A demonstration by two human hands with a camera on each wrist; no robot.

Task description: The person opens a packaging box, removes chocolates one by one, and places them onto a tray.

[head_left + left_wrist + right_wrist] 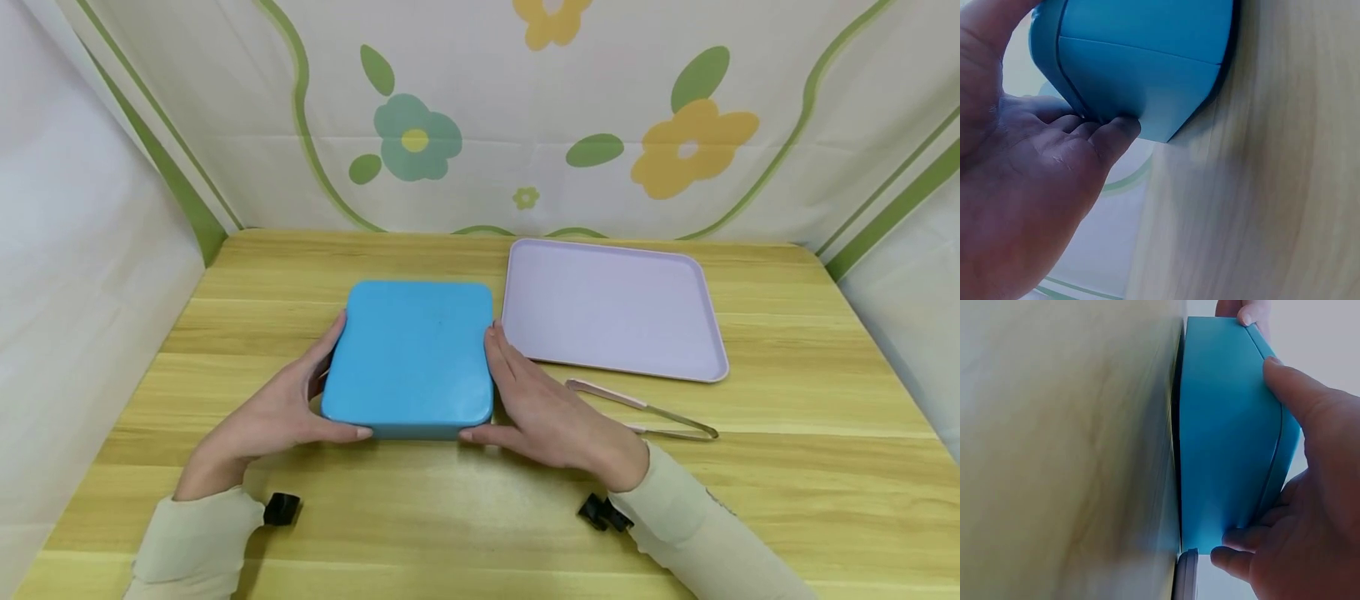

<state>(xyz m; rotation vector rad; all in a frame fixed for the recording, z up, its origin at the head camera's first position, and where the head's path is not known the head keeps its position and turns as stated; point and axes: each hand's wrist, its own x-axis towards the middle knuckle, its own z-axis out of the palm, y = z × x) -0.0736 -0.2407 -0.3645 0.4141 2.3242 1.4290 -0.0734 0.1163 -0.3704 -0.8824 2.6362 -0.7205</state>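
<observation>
A blue, square lidded box (412,354) with rounded corners is level, at or just over the tabletop; a thin dark line shows under it in the right wrist view. My left hand (277,408) holds its left side, thumb on the front face and fingers along the side. On the opposite side my right hand (551,412) grips it likewise, thumb at the front right corner. The lid seam runs round the box (1141,75) close to the left fingers (1116,134). In the right wrist view, the right thumb (1291,384) lies across that seam.
A pale purple tray (615,308) lies right of the box, close to the right fingertips. Metal tongs (675,417) lie below the tray, partly hidden by my right hand. A flowered cloth (480,125) hangs behind the wooden table (450,517).
</observation>
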